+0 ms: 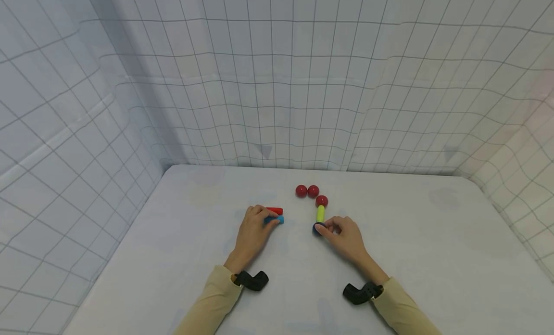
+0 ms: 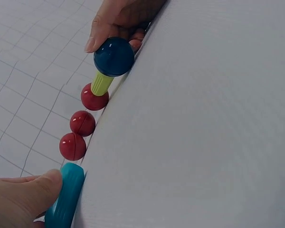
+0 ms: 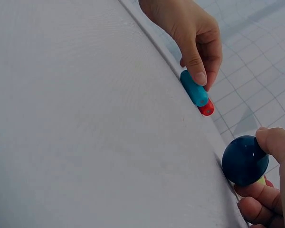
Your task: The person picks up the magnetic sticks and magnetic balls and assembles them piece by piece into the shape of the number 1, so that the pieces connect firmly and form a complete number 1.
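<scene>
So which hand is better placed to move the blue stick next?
Probably the left hand: it pinches the blue stick, beside the red stick, while the right hand is busy holding the dark blue ball.

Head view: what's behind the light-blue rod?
A red rod lies just behind the light-blue rod; the red rod's left end cannot be seen, covered by the left hand.

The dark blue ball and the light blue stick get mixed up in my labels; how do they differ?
The dark blue ball is round; the light blue stick is elongated. The ball is navy, the stick brighter turquoise. The ball sits by the yellow-green stick in the right hand; the light blue stick is beside the red stick, in the left hand. Both are bluish and held.
</scene>
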`<state>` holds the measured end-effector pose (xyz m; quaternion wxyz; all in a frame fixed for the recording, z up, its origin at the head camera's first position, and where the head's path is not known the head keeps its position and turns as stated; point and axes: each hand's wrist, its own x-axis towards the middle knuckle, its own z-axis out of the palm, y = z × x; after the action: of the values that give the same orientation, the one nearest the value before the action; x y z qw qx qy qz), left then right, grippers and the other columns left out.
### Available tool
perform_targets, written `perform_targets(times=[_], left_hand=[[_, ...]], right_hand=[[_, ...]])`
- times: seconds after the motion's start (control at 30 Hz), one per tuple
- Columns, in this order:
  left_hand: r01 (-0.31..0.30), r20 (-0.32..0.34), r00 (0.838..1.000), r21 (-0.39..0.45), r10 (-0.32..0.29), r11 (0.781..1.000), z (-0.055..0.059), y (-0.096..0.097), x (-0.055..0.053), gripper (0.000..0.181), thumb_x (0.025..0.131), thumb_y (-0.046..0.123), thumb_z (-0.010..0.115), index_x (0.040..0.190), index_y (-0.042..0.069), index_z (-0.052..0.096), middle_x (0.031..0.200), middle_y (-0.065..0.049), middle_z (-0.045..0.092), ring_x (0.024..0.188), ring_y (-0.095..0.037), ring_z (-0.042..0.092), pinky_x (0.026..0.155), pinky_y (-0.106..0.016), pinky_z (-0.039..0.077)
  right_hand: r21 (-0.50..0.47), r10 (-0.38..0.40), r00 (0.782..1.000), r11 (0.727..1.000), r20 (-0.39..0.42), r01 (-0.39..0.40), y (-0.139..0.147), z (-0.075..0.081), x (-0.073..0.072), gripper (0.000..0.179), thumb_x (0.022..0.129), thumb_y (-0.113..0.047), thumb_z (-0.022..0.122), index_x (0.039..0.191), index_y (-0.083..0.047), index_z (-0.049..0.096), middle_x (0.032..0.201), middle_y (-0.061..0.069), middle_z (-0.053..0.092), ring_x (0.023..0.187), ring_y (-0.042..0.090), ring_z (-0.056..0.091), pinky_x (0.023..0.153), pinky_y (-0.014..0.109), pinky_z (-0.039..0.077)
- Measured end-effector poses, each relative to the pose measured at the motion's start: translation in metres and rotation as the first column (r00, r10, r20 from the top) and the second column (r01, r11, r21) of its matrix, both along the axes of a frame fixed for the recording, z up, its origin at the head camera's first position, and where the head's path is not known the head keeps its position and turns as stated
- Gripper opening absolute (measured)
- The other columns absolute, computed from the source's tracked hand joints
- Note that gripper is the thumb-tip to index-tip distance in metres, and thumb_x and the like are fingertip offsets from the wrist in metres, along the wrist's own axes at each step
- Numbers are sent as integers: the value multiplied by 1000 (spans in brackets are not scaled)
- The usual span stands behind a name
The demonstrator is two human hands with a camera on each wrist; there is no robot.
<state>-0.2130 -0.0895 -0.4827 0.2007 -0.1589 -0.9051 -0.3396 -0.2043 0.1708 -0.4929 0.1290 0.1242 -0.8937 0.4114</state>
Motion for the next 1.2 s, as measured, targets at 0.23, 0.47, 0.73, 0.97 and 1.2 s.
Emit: perform_targets(times=[0.23, 0.47, 0.73, 0.97, 1.2], left_hand=[[9, 23, 1000, 10, -10, 1000, 0, 1, 2, 7, 83, 16, 74, 88, 13, 71, 92, 0, 61, 88, -18, 50, 75, -33, 45], [34, 62, 997, 14, -34, 999, 0, 1, 2, 10, 84, 19, 73, 89, 13, 67, 91, 1, 61, 86, -17, 49, 75, -33, 45], [51, 110, 993, -37, -46, 998, 4, 3, 4, 13, 85, 21, 72, 91, 13, 64, 94, 1, 62, 87, -17, 50, 76, -33, 45], [51, 139, 989, -62, -42, 997, 10, 5, 7, 15, 83, 19, 74, 92, 12, 65, 95, -1, 62, 90, -18, 52, 79, -34, 46], [63, 165, 985, -99, -46, 993, 13, 6, 9, 20, 81, 19, 77, 95, 9, 69, 93, -1, 62, 89, -18, 54, 78, -33, 47]], right_hand=[[-2, 5, 1000, 1000, 3, -5, 0, 1, 2, 21, 82, -34, 75, 78, -14, 69, 63, -8, 50, 64, 15, 41, 58, 30, 31], [-3, 4, 1000, 1000, 22, -4, 1, 2, 2, 22, 83, -35, 74, 80, -14, 69, 65, -7, 50, 65, 16, 41, 57, 30, 31], [2, -5, 1000, 1000, 23, 5, 2, -1, 1, 21, 83, -35, 73, 79, -15, 69, 65, -8, 50, 65, 15, 41, 57, 29, 31], [4, -4, 1000, 1000, 6, 4, 1, -1, 0, 21, 83, -33, 73, 80, -13, 70, 65, -9, 50, 64, 14, 41, 58, 28, 31], [-2, -2, 1000, 1000, 20, 2, 0, 2, -1, 23, 84, -33, 73, 81, -11, 70, 64, -7, 50, 65, 15, 43, 61, 30, 33]])
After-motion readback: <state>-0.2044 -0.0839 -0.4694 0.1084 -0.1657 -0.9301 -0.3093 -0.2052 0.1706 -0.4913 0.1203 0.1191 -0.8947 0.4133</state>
